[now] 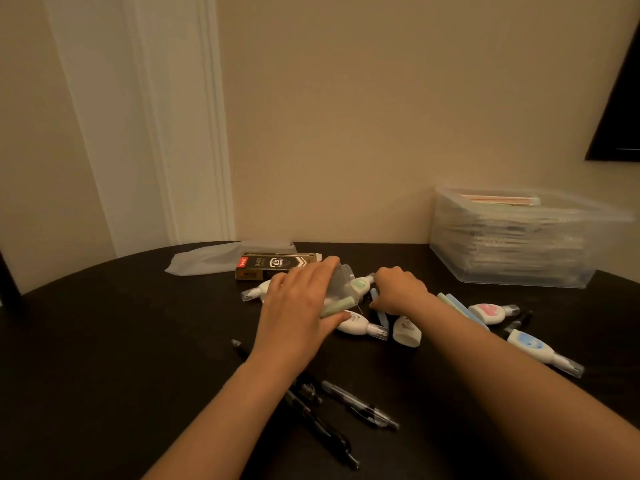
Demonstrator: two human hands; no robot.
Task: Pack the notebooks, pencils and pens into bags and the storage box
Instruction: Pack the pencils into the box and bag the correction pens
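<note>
At the middle of the desk my left hand (298, 303) grips a clear bag (341, 284) holding one green stick (337, 306); my right hand (398, 292) pinches a blue stick (381, 317). Notebooks (500, 201) already fill the storage box (519, 251) at the far right edge, while black pens (360, 405) by the near edge wait loose.

Storage box (519, 244) contents blurred

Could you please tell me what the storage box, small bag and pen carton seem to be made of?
Storage box: rigid clear plastic; stacked contents show through its walls. Small bag: thin transparent film, likely plastic; a green stick shows through. Pen carton: probably cardboard, printed black and gold.
</note>
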